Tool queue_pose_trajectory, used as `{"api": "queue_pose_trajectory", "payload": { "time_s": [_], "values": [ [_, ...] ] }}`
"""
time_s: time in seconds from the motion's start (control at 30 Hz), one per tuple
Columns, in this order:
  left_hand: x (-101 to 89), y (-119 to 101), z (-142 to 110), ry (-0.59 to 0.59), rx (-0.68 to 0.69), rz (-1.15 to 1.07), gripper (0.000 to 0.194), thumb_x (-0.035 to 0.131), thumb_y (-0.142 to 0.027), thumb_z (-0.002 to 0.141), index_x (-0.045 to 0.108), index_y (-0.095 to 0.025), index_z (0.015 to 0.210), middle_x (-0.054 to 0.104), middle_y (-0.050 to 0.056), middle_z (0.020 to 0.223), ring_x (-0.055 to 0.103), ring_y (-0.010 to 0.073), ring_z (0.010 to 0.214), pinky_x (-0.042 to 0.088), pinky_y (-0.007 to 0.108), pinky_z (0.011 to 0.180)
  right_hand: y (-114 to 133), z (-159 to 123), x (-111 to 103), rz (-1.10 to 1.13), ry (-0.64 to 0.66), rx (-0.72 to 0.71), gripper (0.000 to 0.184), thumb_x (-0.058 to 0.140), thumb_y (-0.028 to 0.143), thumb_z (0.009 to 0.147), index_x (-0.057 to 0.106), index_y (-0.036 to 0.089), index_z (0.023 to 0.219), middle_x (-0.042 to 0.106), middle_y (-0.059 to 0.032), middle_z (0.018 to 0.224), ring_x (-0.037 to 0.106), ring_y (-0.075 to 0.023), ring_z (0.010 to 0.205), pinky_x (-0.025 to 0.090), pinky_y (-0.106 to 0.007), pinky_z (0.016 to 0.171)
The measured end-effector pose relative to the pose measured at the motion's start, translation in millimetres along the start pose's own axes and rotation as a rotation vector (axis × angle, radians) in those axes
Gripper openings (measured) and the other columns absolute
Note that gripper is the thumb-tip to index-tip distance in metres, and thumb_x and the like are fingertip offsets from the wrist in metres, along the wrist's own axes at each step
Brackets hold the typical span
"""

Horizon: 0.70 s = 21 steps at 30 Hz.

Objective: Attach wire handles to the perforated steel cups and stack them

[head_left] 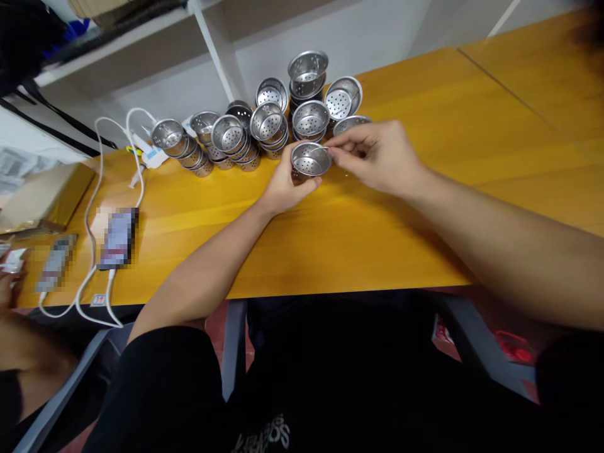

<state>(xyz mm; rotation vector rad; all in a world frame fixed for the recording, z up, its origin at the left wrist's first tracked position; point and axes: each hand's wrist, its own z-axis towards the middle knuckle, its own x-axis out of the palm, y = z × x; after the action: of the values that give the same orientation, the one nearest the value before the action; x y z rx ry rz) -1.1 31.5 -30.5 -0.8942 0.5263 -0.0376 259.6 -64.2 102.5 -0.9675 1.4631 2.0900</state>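
Item: perforated metal cup [309,165], one, held above the bench [368,251], just in front of stacked cups [311,119]. Left hand [283,189]: grip curled around its side. Right hand [377,154]: grip narrow, pinching a thin wire-like piece [321,149] (attachment unclear) over the rim. Step: fine work at the rim, seemingly calling for a steady cup and light fingertip control.

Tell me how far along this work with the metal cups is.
One perforated cup seems underway: the left hand holds it while the right hand pinches a thin piece at its rim. Stacked cups stand behind, but I can't tell which are finished and which are left.
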Motion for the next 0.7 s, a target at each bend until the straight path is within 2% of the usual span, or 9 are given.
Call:
{"api": "queue_pose_trajectory", "payload": {
  "time_s": [0.07,0.13,0.23,0.3,0.37,0.43,0.5,0.6,0.7],
  "values": [
    [-0.7,2.8,0.1,-0.011,0.014,0.025,0.103,0.098,-0.084,0.105,0.058,-0.031,0.184,0.071,0.018,0.174,0.073,0.0401,0.17,0.059,0.07,0.151,0.1,-0.3,-1.0,0.02,-0.019,0.009,0.069,0.057,0.083,0.123,0.09,0.034,0.159,0.092,-0.0166,0.134,0.08,-0.0432,0.117,0.068,-0.06,0.104],
    [-2.4,0.9,-1.2,-0.036,0.022,0.05,0.104,0.106,-0.085,0.098,0.065,-0.031,0.177,0.071,0.017,0.173,0.071,0.0417,0.171,0.055,0.072,0.154,0.4,-1.2,-2.0,0.052,-0.031,0.008,0.071,0.06,0.086,0.121,0.09,0.032,0.156,0.092,-0.017,0.132,0.077,-0.0421,0.117,0.066,-0.059,0.105],
    [-4.1,-6.7,-4.2,-0.074,-0.015,0.051,0.105,0.117,-0.086,0.084,0.073,-0.029,0.161,0.075,0.016,0.162,0.073,0.0422,0.163,0.057,0.072,0.152,1.2,-2.2,-1.6,0.088,-0.029,0.005,0.066,0.066,0.086,0.119,0.091,0.033,0.149,0.091,-0.016,0.125,0.074,-0.0423,0.119,0.063,-0.058,0.108],
    [-3.9,-10.2,-5.3,-0.083,-0.047,0.036,0.105,0.118,-0.086,0.082,0.074,-0.029,0.157,0.076,0.014,0.158,0.076,0.041,0.158,0.06,0.07,0.149,2.3,-2.2,0.1,0.074,-0.013,0.011,0.062,0.067,0.084,0.118,0.092,0.037,0.15,0.09,-0.0139,0.119,0.074,-0.0432,0.119,0.063,-0.059,0.109],
    [-2.6,-10.7,-5.0,-0.068,-0.046,0.006,0.107,0.117,-0.089,0.082,0.071,-0.029,0.158,0.078,0.013,0.155,0.078,0.0393,0.153,0.062,0.069,0.146,3.8,-1.7,2.5,0.023,0.01,0.001,0.059,0.065,0.075,0.12,0.093,0.034,0.153,0.09,-0.014,0.116,0.077,-0.0426,0.115,0.064,-0.059,0.108],
    [-0.9,-8.9,-3.8,-0.043,-0.031,-0.027,0.111,0.116,-0.091,0.082,0.068,-0.029,0.161,0.079,0.012,0.153,0.081,0.0376,0.149,0.065,0.067,0.142,5.4,-1.0,5.3,-0.034,0.013,-0.016,0.059,0.061,0.063,0.122,0.094,0.027,0.155,0.09,-0.0162,0.117,0.081,-0.0416,0.11,0.066,-0.058,0.106],
    [0.7,-6.4,-2.6,-0.026,-0.027,-0.045,0.111,0.115,-0.09,0.084,0.066,-0.029,0.164,0.08,0.011,0.151,0.083,0.0369,0.147,0.067,0.066,0.141,6.8,-0.3,8.1,-0.075,0.008,-0.011,0.061,0.06,0.055,0.122,0.092,0.022,0.161,0.092,-0.0181,0.12,0.084,-0.0424,0.111,0.067,-0.058,0.105],
    [2.2,-2.9,-2.0,-0.008,-0.018,-0.046,0.111,0.114,-0.087,0.088,0.063,-0.03,0.169,0.08,0.012,0.153,0.084,0.0371,0.148,0.068,0.065,0.14,8.2,0.5,11.3,-0.102,-0.002,0.04,0.061,0.064,0.053,0.122,0.089,0.026,0.17,0.094,-0.0176,0.124,0.085,-0.0459,0.118,0.068,-0.06,0.106],
    [2.2,0.4,-2.9,0.013,0.014,-0.036,0.115,0.114,-0.086,0.089,0.059,-0.031,0.174,0.079,0.013,0.157,0.083,0.0387,0.152,0.068,0.066,0.141,9.0,0.4,12.6,-0.092,-0.02,0.05,0.056,0.064,0.048,0.122,0.091,0.023,0.165,0.093,-0.0188,0.122,0.085,-0.046,0.116,0.068,-0.061,0.107]
  ]
}}
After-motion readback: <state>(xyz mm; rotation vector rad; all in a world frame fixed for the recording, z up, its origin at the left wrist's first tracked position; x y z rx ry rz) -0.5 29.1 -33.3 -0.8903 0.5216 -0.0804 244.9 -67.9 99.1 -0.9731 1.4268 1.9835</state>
